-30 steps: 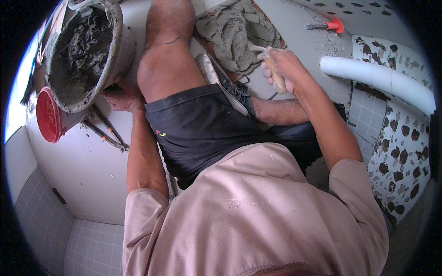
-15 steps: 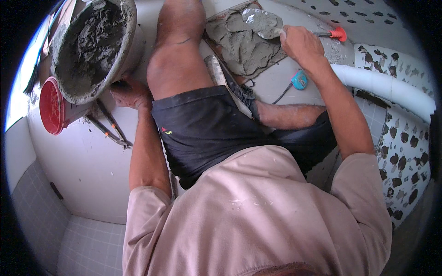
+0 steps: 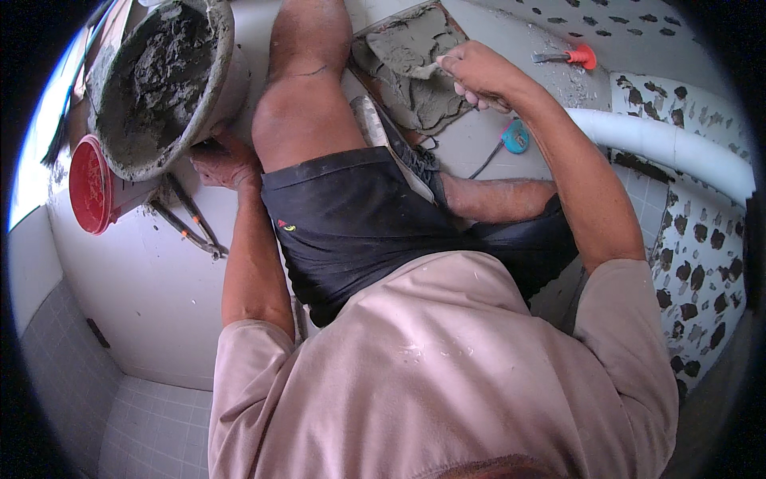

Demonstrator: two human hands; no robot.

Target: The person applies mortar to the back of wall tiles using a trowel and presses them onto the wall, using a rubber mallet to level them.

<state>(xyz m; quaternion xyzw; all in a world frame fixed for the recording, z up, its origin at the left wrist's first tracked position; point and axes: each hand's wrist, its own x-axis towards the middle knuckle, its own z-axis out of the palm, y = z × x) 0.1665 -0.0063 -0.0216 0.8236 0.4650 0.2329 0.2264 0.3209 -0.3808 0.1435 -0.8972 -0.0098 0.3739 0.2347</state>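
Note:
My right hand (image 3: pixel 483 76) grips a trowel whose mortar-coated blade (image 3: pixel 411 48) lies over a square tile with a brown edge, spread with grey mortar (image 3: pixel 415 108). The trowel's handle is mostly hidden by my fingers. My left hand (image 3: pixel 227 164) has curled fingers at the lower right side of a bucket (image 3: pixel 163 84) of thick grey mortar, touching it; what they grip is hidden. My bare leg (image 3: pixel 299 120) lies between bucket and tile, and a long pale tool (image 3: pixel 371 124) with mortar smears lies just right of it.
A red bucket (image 3: pixel 88 184) and long-handled pliers (image 3: pixel 191 219) are at the left. A teal tape measure (image 3: pixel 515 136) and a red-guarded chisel (image 3: pixel 581 56) lie at the right, near a white pipe (image 3: pixel 662 144) and a wall (image 3: pixel 694 271) dotted with dark mortar.
My right hand has risen with the trowel since the first frame, then shifted slightly left over the tile, the blade turning. The tape measure, hidden at first, now shows.

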